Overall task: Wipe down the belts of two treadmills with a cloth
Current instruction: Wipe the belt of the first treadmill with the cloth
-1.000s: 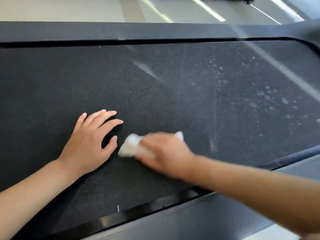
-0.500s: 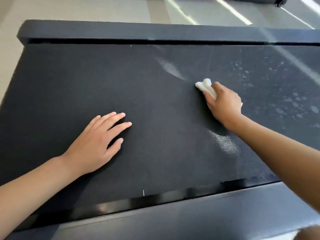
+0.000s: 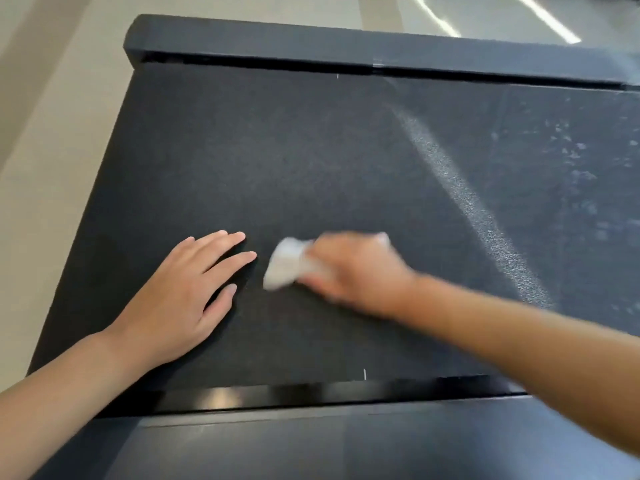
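In the head view, the black belt of a treadmill fills most of the frame, lying between a dark rail across the top and a second dark rail along the bottom edge. The left hand lies flat on the belt at lower left, fingers straight and spread, holding nothing; it looks placed there as a prop, likely to steady the body or keep the belt from sliding while the other hand rubs. The right hand, blurred by motion at the centre of the frame, is bunched around a white cloth and presses it to the belt, with a wad of the cloth sticking out towards the left fingertips, close to them but not touching. Gripping the cloth crumpled probably gives a firm pad to scrub with. At the right of the frame the belt carries pale spots and a light streak, which I judge to be the part not yet wiped. Pale floor shows at upper left. No container appears anywhere in this view, and no second treadmill can be made out.
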A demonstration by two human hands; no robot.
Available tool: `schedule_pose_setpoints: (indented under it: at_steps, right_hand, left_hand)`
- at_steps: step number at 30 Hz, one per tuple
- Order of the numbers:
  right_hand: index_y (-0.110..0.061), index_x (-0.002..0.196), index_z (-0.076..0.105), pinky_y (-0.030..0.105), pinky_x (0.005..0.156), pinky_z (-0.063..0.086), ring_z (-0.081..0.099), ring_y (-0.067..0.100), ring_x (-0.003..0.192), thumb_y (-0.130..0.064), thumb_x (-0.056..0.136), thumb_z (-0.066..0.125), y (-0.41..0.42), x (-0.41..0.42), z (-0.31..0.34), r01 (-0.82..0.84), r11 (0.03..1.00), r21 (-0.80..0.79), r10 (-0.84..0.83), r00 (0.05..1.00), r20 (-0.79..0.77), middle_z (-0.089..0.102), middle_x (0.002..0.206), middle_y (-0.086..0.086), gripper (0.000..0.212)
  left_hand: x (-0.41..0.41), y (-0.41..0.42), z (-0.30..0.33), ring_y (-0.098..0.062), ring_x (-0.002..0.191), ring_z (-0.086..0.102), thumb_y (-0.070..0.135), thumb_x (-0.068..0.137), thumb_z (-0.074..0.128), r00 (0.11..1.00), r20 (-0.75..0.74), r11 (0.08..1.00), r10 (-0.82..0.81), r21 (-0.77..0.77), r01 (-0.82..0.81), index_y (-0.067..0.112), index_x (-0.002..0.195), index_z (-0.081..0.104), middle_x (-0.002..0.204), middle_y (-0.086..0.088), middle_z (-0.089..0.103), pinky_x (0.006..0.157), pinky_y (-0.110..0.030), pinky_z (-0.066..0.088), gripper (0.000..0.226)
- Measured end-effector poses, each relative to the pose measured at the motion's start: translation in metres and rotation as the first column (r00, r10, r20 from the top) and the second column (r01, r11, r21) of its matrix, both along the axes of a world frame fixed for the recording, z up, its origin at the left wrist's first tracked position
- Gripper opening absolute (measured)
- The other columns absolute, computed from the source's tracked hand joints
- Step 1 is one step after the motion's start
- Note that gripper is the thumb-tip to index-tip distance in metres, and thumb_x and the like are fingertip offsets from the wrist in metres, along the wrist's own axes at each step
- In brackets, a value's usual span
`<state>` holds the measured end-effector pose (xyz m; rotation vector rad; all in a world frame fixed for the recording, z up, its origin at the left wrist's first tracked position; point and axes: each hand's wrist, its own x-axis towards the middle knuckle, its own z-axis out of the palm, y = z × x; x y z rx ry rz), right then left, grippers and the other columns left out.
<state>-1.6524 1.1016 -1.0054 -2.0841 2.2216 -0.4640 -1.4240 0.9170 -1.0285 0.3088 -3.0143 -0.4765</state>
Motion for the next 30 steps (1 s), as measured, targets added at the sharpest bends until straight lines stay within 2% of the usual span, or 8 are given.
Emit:
schedule_pose_setpoints:
  at_steps: [4, 7, 11, 14, 18, 22, 25, 30]
  right_hand:
    - [-0.02, 0.111, 0.06, 0.039, 0.07, 0.039, 0.063, 0.037, 0.098, -0.058, 0.099, 0.048, -0.03, -0.145, 0.002, 0.648, 0.761, -0.03, -0.648, 0.759, -0.06, 0.069, 0.103, 0.008, 0.042]
    - [-0.018, 0.103, 0.056, 0.039, 0.069, 0.039, 0.063, 0.039, 0.094, -0.057, 0.1, 0.046, -0.049, -0.147, -0.002, 0.741, 0.67, -0.044, -0.742, 0.667, -0.071, 0.068, 0.1, 0.009, 0.04]
    - [-0.024, 0.095, 0.058, 0.033, 0.064, 0.03, 0.065, 0.022, 0.09, -0.062, 0.099, 0.048, -0.076, -0.013, -0.003, 0.488, 0.872, 0.028, -0.487, 0.872, -0.05, 0.065, 0.092, -0.006, 0.039]
    - [-0.026, 0.092, 0.066, 0.027, 0.049, 0.031, 0.068, 0.022, 0.079, -0.05, 0.093, 0.065, -0.069, 0.101, -0.002, 0.015, 1.0, 0.026, -0.016, 1.0, 0.022, 0.066, 0.085, -0.005, 0.024]
    - [-0.017, 0.102, 0.067, 0.043, 0.059, 0.049, 0.062, 0.03, 0.077, -0.04, 0.101, 0.061, -0.059, 0.135, -0.009, -0.398, 0.913, 0.085, 0.377, 0.906, 0.192, 0.062, 0.089, 0.005, 0.024]
    - [-0.025, 0.108, 0.064, 0.038, 0.074, 0.05, 0.067, 0.025, 0.096, -0.058, 0.099, 0.049, -0.111, 0.011, -0.006, 0.207, 0.977, -0.043, -0.208, 0.978, -0.002, 0.068, 0.098, -0.004, 0.038]
    - [-0.02, 0.109, 0.058, 0.039, 0.07, 0.043, 0.063, 0.035, 0.095, -0.057, 0.099, 0.048, -0.143, -0.099, -0.004, 0.655, 0.753, -0.061, -0.658, 0.753, -0.031, 0.068, 0.099, 0.004, 0.039]
    - [-0.021, 0.097, 0.051, 0.037, 0.067, 0.035, 0.061, 0.032, 0.086, -0.059, 0.1, 0.042, -0.191, -0.055, -0.004, 0.639, 0.763, -0.091, -0.643, 0.765, -0.02, 0.059, 0.085, -0.002, 0.038]
  left_hand:
    - [0.003, -0.007, -0.003, -0.026, 0.153, 0.037, 0.035, 0.104, 0.042, 1.0, -0.012, 1.0, -0.018, 0.0, 0.018, 0.022, 0.151, 0.054, 0.163, 0.001, 0.042, 0.123, -0.056, 0.029, 0.051]
    - [0.007, -0.02, -0.003, -0.025, 0.153, 0.036, 0.037, 0.103, 0.042, 1.0, -0.017, 1.0, -0.018, 0.001, 0.018, 0.023, 0.151, 0.053, 0.163, 0.001, 0.042, 0.124, -0.055, 0.028, 0.051]
    - [0.013, -0.05, -0.005, -0.028, 0.15, 0.041, 0.036, 0.102, 0.044, 0.997, -0.049, 0.999, 0.051, 0.015, -0.05, 0.017, 0.147, 0.058, 0.159, -0.004, 0.047, 0.123, -0.05, 0.026, 0.051]
    - [0.022, -0.079, -0.006, -0.032, 0.145, 0.045, 0.03, 0.1, 0.047, 0.988, -0.09, 0.992, 0.124, 0.039, -0.121, 0.011, 0.144, 0.06, 0.156, -0.009, 0.049, 0.123, -0.048, 0.03, 0.05]
    - [0.033, -0.087, -0.01, -0.03, 0.148, 0.043, 0.028, 0.1, 0.047, 0.982, -0.125, 0.989, 0.138, 0.074, -0.13, 0.009, 0.143, 0.06, 0.157, -0.008, 0.049, 0.123, -0.05, 0.03, 0.049]
    - [0.043, -0.09, -0.012, -0.026, 0.151, 0.039, 0.029, 0.101, 0.046, 0.982, -0.113, 0.986, 0.148, 0.098, -0.138, 0.014, 0.145, 0.059, 0.159, -0.003, 0.047, 0.125, -0.048, 0.027, 0.048]
    - [0.051, -0.094, -0.01, -0.023, 0.152, 0.038, 0.03, 0.102, 0.046, 0.984, -0.114, 0.986, 0.137, 0.105, -0.126, 0.018, 0.147, 0.059, 0.161, 0.001, 0.046, 0.125, -0.049, 0.029, 0.048]
    - [0.06, -0.111, -0.013, -0.02, 0.152, 0.038, 0.032, 0.102, 0.047, 0.982, -0.133, 0.984, 0.136, 0.13, -0.118, 0.017, 0.145, 0.06, 0.159, 0.002, 0.048, 0.127, -0.037, 0.026, 0.048]
